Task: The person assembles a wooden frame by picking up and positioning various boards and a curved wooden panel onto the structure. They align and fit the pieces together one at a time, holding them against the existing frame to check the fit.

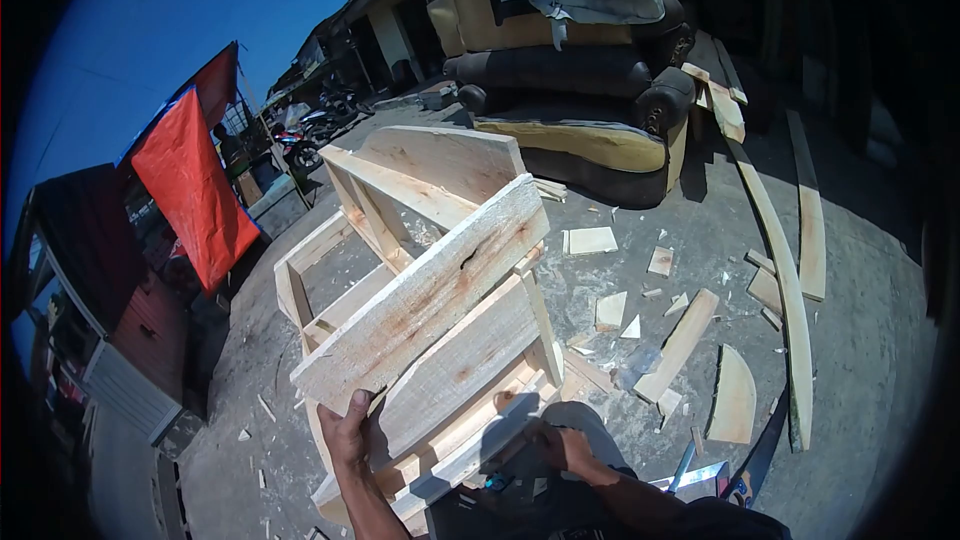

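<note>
In front of me stands a frame of pale wooden boards, with a wide knotted board slanting across its top. My left hand is closed at the lower left end of that wide board, thumb up against its edge. A thin sliver sticks out beside the thumb. By the lower right corner of the frame, my right hand is closed with its fingers curled. What lies inside those fingers, if anything, is hidden.
Offcuts, a short plank and a curved piece litter the concrete. Long boards lie at right. A handsaw is near my right arm. Behind stands a worn sofa; an orange tarp hangs at left.
</note>
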### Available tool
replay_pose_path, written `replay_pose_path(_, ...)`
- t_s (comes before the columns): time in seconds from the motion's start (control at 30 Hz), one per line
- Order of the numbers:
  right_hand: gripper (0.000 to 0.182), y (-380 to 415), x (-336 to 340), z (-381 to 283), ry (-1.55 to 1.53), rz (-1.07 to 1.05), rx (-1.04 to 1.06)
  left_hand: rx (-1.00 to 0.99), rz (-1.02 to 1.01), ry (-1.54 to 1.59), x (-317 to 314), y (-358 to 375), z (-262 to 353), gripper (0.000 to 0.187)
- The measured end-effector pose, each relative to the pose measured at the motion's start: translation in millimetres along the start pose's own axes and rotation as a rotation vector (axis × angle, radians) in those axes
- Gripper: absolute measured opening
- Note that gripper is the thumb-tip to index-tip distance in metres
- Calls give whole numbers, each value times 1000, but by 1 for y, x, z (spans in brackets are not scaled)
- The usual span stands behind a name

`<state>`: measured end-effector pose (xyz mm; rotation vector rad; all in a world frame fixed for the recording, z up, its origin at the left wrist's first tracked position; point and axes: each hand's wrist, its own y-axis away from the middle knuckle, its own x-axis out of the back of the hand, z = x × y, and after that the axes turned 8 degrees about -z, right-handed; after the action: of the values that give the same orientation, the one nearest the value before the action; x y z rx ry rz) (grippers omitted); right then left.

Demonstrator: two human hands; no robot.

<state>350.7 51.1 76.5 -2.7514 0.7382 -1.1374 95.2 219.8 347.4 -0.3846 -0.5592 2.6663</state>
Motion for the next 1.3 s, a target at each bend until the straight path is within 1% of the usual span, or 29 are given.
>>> replay_pose_path(0.07, 28, 3, 3, -16, 215, -382, 62, 158, -18, -57, -10, 7, 11, 73)
replay_pose_path(0.1, 28, 1, 6, -22, 229, -388, 77, 148, -1, -48, -10, 9, 9, 73)
replay_pose_path(0.17, 30, -2, 7, -29, 215, -560, 38, 80, -46, -140, -9, 12, 6, 79)
replay_pose_path(0.3, 30, 3, -10, -2, 265, -559, 32, 96, -65, -159, -10, 11, 9, 80)
replay_pose_path(0.37, 27, 5, 2, -19, 379, -524, -7, 114, -69, -145, -10, 11, 13, 79)
replay_pose_path(0.4, 27, 5, 5, -25, 396, -531, -6, 134, -91, -140, -11, 12, 14, 77)
replay_pose_path(0.47, 25, 0, 9, -34, 358, -510, -103, 135, -91, -139, -10, 12, 13, 76)
replay_pose_path(0.5, 25, -1, 12, -36, 375, -515, -105, 136, -101, -155, -11, 12, 13, 74)
replay_pose_path(0.57, 24, 2, 17, -38, 315, -489, -86, 129, -90, -133, -17, 14, 18, 74)
replay_pose_path(0.63, 23, 3, 19, -36, 331, -489, -87, 173, -55, -65, -25, 14, 25, 75)
replay_pose_path(0.67, 23, 3, 16, -35, 337, -489, -78, 87, -28, -133, -22, 11, 13, 68)
replay_pose_path(0.7, 23, 2, 14, -34, 338, -489, -79, 87, -28, -132, -24, 11, 16, 68)
replay_pose_path(0.77, 24, 1, 13, -29, 342, -498, -59, 111, -57, -171, -38, 7, 22, 57)
replay_pose_path(0.8, 24, 1, 14, -29, 344, -498, -60, 103, -61, -144, -44, 4, 22, 48)
replay_pose_path(0.93, 25, 5, 27, -35, 352, -476, -87, 105, -74, -148, -52, -2, 14, 49)
replay_pose_path(0.97, 26, 5, 28, -38, 369, -475, -89, 77, -69, -159, -52, -1, 12, 49)
replay_pose_path(1.03, 26, 5, 21, -26, 348, -438, -64, 52, -78, -196, -51, 1, 12, 49)
replay_pose_path(1.1, 27, 8, 15, -18, 312, -403, -41, 106, -49, -212, -51, 1, 13, 51)
replay_pose_path(1.17, 27, 5, 21, -18, 267, -434, 9, 141, -71, -279, -49, -2, 15, 52)
replay_pose_path(1.2, 27, 5, 20, -20, 245, -425, 1, 202, -74, -276, -56, -4, 21, 51)
replay_pose_path(1.23, 27, 5, 21, -22, 288, -423, -4, 262, -76, -269, -60, -6, 25, 50)
replay_pose_path(1.27, 26, 6, 20, -24, 338, -422, -8, 255, -87, -339, -62, -9, 23, 51)
replay_pose_path(1.3, 26, 6, 20, -26, 333, -413, -13, 252, -97, -342, -66, -12, 24, 51)
